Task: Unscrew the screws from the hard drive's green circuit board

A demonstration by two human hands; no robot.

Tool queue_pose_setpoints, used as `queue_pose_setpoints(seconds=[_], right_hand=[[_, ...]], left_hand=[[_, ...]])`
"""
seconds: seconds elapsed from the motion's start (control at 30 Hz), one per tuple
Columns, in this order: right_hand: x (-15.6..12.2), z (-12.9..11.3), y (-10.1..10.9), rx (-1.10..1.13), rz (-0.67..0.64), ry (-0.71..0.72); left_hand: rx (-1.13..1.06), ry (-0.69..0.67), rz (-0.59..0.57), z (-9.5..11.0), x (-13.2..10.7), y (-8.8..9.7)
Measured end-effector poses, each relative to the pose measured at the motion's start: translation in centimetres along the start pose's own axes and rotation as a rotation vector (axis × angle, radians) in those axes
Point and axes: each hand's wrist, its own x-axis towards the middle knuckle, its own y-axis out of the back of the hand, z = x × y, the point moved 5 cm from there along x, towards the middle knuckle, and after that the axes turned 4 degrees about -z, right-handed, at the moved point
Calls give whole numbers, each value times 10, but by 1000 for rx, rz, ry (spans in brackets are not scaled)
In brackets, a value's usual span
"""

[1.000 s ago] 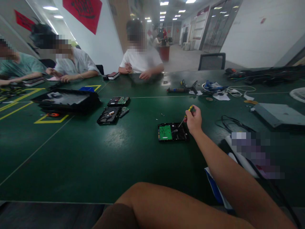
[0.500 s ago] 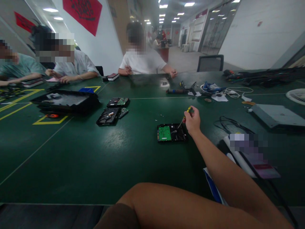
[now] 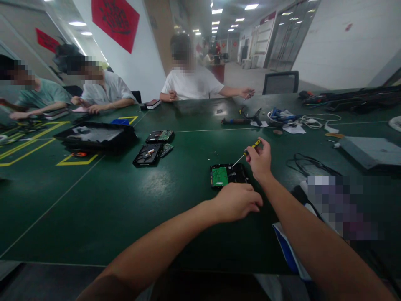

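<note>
My right hand (image 3: 260, 159) is closed around the yellow handle of a screwdriver (image 3: 239, 159), tilted so its thin shaft slopes down to the left. Its tip meets the top of a hard drive (image 3: 239, 172) near the edge of the drive's green circuit board (image 3: 219, 176). My left hand (image 3: 236, 202) hovers back-up at the near side of the drive, covering part of its lower edge. The left fingers are curled; whether something small is in them is hidden. A few tiny bits (image 3: 216, 153) lie behind the drive.
To the left lie two more drives (image 3: 147, 155) (image 3: 159, 136), a loose circuit board (image 3: 166, 149) and a black tray (image 3: 97, 136). Cables (image 3: 308, 165) and a grey metal box (image 3: 371, 151) are on the right. Co-workers sit across the table.
My left arm has swung from across the lower right up to the drive, bringing its hand into view. The screwdriver tip has shifted slightly left on the drive. The view has tilted a little.
</note>
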Motion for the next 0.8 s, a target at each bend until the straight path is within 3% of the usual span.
queue_pose_setpoints(seconds=[0.07,0.17,0.23,0.3,0.4,0.57,0.8], right_hand=[[-2,-6,-4,38,35,-2],[-6,-17,-14,87,-19,0],[-8,-23,-18,125,-56,-10],[-11,-28,-19,145,-78,-40],[-15,-34,-22,119,-137,-54],[-18,-41,-29,123,-240,-63],[-23,-50,-34,190,-326,-151]], left_hand=[[-6,58,86,-25,-23,18],[-16,128,258,-53,-50,38],[30,274,406,-72,-64,46],[84,382,477,-85,-73,47],[142,381,457,-93,-75,40],[97,417,314,-105,-71,24],[93,361,254,-113,-69,29]])
